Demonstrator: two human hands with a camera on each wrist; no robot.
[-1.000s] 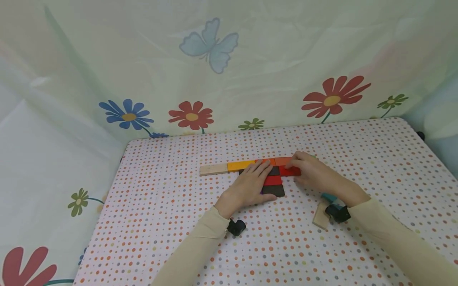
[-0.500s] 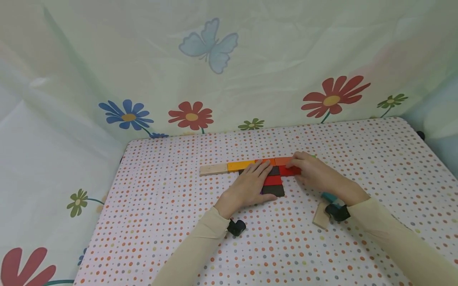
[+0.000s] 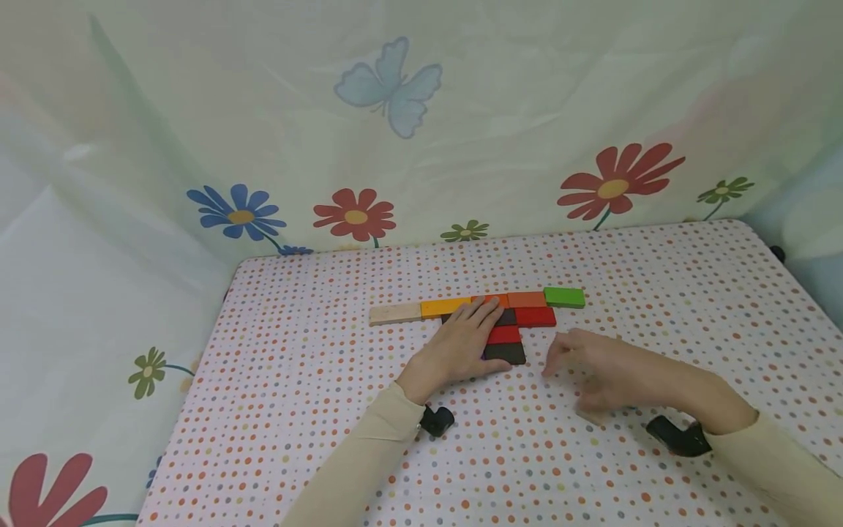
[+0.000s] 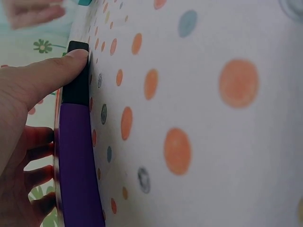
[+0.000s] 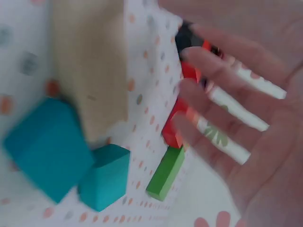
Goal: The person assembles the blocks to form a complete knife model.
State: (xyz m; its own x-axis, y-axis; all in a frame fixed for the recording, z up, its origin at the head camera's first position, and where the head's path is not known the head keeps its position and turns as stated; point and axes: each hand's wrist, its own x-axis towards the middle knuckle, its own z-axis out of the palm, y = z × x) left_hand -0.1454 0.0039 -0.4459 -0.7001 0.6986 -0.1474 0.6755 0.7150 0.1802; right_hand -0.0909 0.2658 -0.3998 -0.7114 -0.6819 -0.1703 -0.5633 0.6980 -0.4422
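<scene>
My left hand (image 3: pixel 457 344) rests flat over a layout of wooden blocks, its fingers spread and straight. Its thumb touches the near black block (image 3: pixel 504 354); a purple block (image 4: pixel 78 161) adjoins that one in the left wrist view. Beyond the fingers runs a row: plain wood block (image 3: pixel 395 313), yellow block (image 3: pixel 441 306), orange blocks (image 3: pixel 526 299) and a green block (image 3: pixel 564 297). A red block (image 3: pixel 536 316) lies below the row's right part. My right hand (image 3: pixel 612 373), blurred and holding nothing, hovers near a loose plain wood block (image 5: pixel 92 61) and teal blocks (image 5: pixel 52 149), mostly hidden in the head view.
A dotted cloth (image 3: pixel 296 380) covers the table. Behind it hangs a curtain (image 3: pixel 500 132) printed with flowers and a butterfly. Black wrist cameras (image 3: pixel 678 437) sit on both wrists.
My right hand has left the red block and moved toward me and to the right, uncovering the green block. The left hand stays in place on the blocks.
</scene>
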